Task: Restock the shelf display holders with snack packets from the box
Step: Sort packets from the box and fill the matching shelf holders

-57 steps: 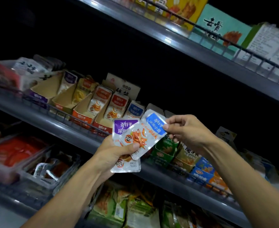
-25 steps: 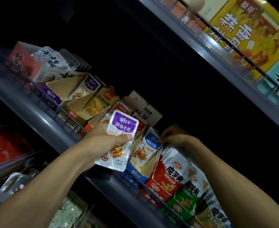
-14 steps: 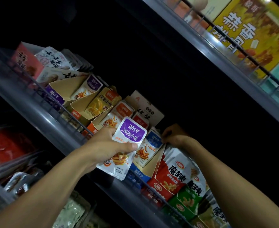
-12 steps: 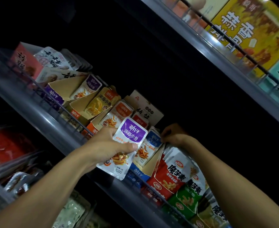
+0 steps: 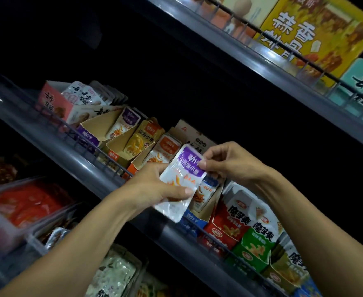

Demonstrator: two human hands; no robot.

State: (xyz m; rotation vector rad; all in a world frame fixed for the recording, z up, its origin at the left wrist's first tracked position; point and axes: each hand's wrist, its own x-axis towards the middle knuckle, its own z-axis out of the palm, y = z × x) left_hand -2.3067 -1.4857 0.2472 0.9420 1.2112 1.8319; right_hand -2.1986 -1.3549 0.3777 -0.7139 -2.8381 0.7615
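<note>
A purple-topped snack packet [image 5: 181,181] is held in front of the middle shelf. My left hand [image 5: 154,189] grips its lower part, and my right hand [image 5: 225,161] pinches its top right corner. Behind it stands the blue display holder [image 5: 194,220] with a blue-topped packet [image 5: 206,191] in it. Further left along the shelf are the purple holder [image 5: 88,133] with its purple packet [image 5: 124,123], a yellow packet [image 5: 142,138] and an orange packet [image 5: 164,151], each in a cardboard holder. The box is out of sight.
A wire rail [image 5: 86,144] runs along the middle shelf's front edge. Red and green snack boxes [image 5: 240,230] stand to the right. A pink box [image 5: 54,103] is at far left. Large packs [image 5: 311,37] sit on the upper shelf; trays [image 5: 26,204] fill the lower one.
My right hand has left the blue holder, where it put the blue packet, and now pinches the top of the purple packet that my left hand holds.
</note>
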